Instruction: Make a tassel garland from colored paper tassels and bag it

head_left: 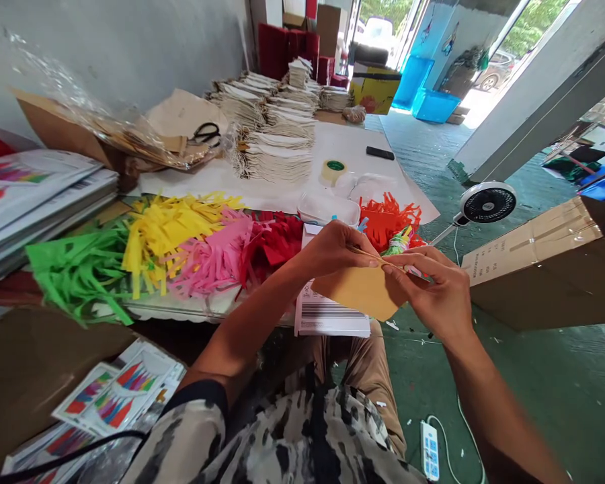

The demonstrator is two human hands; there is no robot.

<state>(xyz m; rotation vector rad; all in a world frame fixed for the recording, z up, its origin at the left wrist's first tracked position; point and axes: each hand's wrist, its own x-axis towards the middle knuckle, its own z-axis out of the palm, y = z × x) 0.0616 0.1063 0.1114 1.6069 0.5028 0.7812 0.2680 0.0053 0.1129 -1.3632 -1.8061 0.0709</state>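
Between my two hands is a flat orange-tan sheet (355,289), pinched along its upper edge. My left hand (335,247) is closed on that edge from the left, and my right hand (428,279) grips it from the right with thumb and finger. Beneath the sheet lies a white box (333,323) with a printed barcode. Fringed tissue bundles are spread along the table's front: green (83,265), yellow (169,228), pink (216,252) and dark red (272,245). A bright red bundle (390,222) sits beyond my hands.
Stacks of white strung paper (279,151) fill the table's back. Tape (333,171), a black phone (380,153) and scissors (206,134) lie nearer. A small fan (488,202) and a cardboard box (539,269) stand right; a power strip (429,450) is on the floor.
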